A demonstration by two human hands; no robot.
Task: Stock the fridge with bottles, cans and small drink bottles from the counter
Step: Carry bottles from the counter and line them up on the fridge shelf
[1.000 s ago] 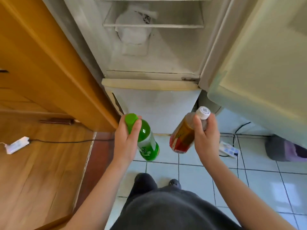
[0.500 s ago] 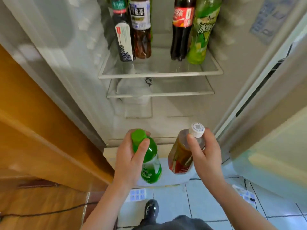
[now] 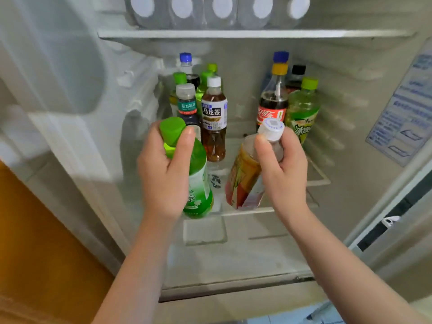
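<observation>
Two grips: left hand fingers encircle green bottle, right hand amber bottle.

The glass shelf carried upright bottles: an oolong tea bottle at left, a cola bottle and a green drink bottle at right. White-capped bottles lined the upper shelf.

Wood and tile in soft, even light.
An orange-brown wooden panel stood left of and below the grip; pale floor tiles showed well below it.
</observation>
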